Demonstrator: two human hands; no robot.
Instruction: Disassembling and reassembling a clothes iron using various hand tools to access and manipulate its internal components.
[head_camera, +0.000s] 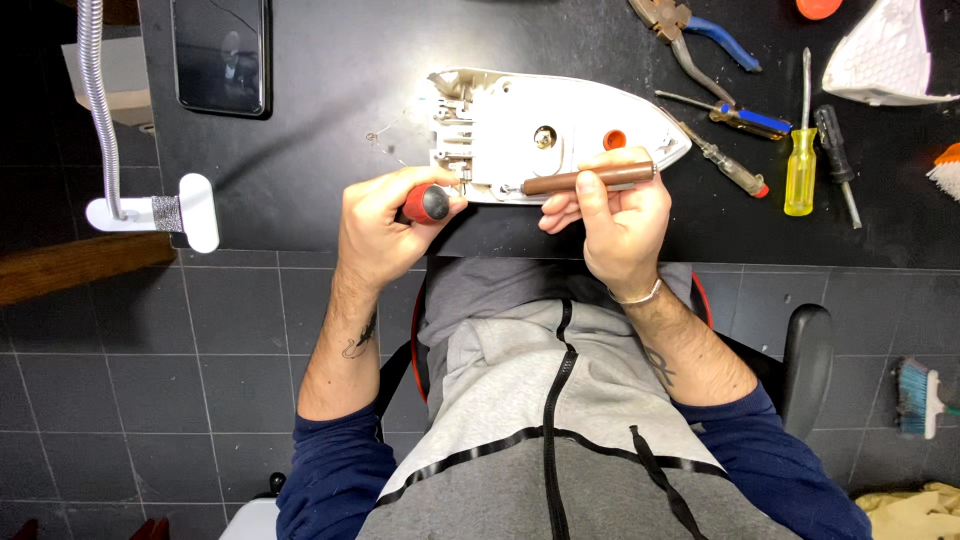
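The fingers (600, 200) of the right hand (622, 225) are curled around a long brown tool with a round handle (590, 179), and the fingers (385, 195) of the left hand (385, 225) are wrapped tight around a screwdriver with a red and black handle (427, 204). Both tools point at the near edge of the thing being worked on.

The biggest thing is the wide black table (320, 120). In its middle lies the white pointed shell of a clothes iron, opened up so the metal bits inside show (545, 125), just beyond both hands. At the far right corner sits another white plastic shell piece (885, 55). At the left stands a bendy silver lamp arm on a white base (150, 212), and behind it lies a flat black phone (222, 55). To the right of the iron lie pliers with blue grips (700, 35), a yellow see-through screwdriver (801, 160), a black screwdriver (836, 155), a small blue and yellow screwdriver (735, 115) and a thin clear one with a red cap (730, 165).

To do this bit well, I think the iron should stay flat, the brown tool should press steady so nothing slides, and the screwdriver tip should sit snug before it turns, slow and straight
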